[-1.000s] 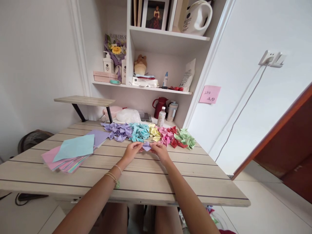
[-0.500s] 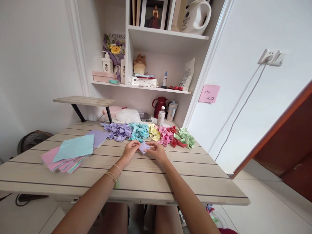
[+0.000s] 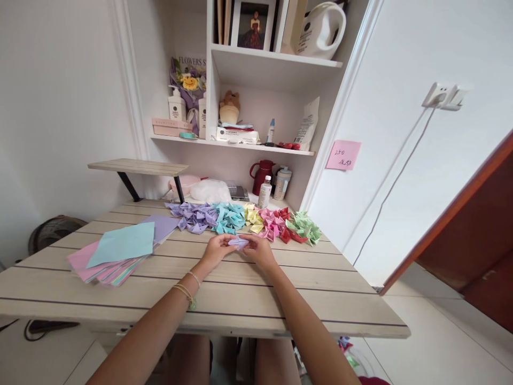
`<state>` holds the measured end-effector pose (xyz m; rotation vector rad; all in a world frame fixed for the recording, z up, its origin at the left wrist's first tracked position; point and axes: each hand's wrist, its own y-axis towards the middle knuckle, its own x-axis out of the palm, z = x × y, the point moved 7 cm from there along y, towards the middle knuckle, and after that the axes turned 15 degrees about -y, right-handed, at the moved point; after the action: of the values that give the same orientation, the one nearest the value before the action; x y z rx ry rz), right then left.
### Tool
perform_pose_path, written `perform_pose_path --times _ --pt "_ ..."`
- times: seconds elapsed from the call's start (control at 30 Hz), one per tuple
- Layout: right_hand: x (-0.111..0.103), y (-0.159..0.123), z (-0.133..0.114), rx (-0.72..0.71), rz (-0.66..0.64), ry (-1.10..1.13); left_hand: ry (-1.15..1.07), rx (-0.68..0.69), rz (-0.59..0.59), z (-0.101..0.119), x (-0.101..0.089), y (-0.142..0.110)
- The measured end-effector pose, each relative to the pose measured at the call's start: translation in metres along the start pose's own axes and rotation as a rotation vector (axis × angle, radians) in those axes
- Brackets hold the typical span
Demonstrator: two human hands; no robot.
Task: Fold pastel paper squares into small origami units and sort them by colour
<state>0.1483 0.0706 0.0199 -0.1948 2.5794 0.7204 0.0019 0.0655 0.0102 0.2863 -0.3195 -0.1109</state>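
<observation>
Between my two hands is a small folded piece of purple paper, held just above the table. My left hand pinches its left end, and my right hand grips the right end. Just beyond the hands lies a row of folded paper boats sorted by colour: purple boats, blue boats, yellow boats, pink boats, red boats and green boats.
A fanned stack of paper sheets lies on the left of the slatted table. At the back stand a bottle, a red jug and a tumbler. A small raised shelf rises at the back left.
The purple paper has gone from a flat diamond shape to a narrower, longer shape. Both hands have stayed in nearly the same place, holding its two ends.
</observation>
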Motion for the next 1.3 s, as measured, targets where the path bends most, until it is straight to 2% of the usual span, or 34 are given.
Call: perform_pose_path --times 0.1,0.17,0.33,0.43,0.53,0.67,0.73,0.9,1.07,1.3 --pt "-0.004 -0.001 -0.005 -0.068 0.030 -0.265 0.087 0.036 -0.034 -0.002 0.001 0.001" --pt "-0.006 -0.002 -0.007 -0.078 0.041 -0.326 0.157 0.089 -0.052 0.001 0.002 0.000" --pt "-0.002 -0.004 -0.012 -0.088 0.012 -0.234 0.337 0.268 -0.040 0.017 0.001 -0.003" --pt "0.001 -0.005 -0.016 -0.107 -0.031 -0.233 0.409 0.314 -0.037 0.023 0.001 -0.004" --pt "-0.002 -0.005 -0.018 -0.126 0.002 -0.332 0.358 0.261 -0.057 0.018 0.004 -0.003" --pt "-0.008 -0.005 -0.020 -0.141 0.058 -0.397 0.150 0.041 -0.071 -0.001 0.006 -0.002" --pt "-0.007 -0.006 -0.022 -0.147 0.046 -0.400 0.093 -0.019 -0.067 -0.006 0.007 -0.001" --pt "-0.003 -0.007 -0.026 -0.146 -0.008 -0.398 0.087 -0.013 -0.088 -0.007 0.006 -0.001" --pt "-0.002 -0.004 -0.017 -0.095 -0.012 -0.360 0.115 -0.003 -0.121 -0.007 0.009 -0.003" --pt "0.001 -0.004 -0.019 -0.145 -0.022 -0.454 0.188 0.036 -0.123 -0.002 0.012 -0.004"
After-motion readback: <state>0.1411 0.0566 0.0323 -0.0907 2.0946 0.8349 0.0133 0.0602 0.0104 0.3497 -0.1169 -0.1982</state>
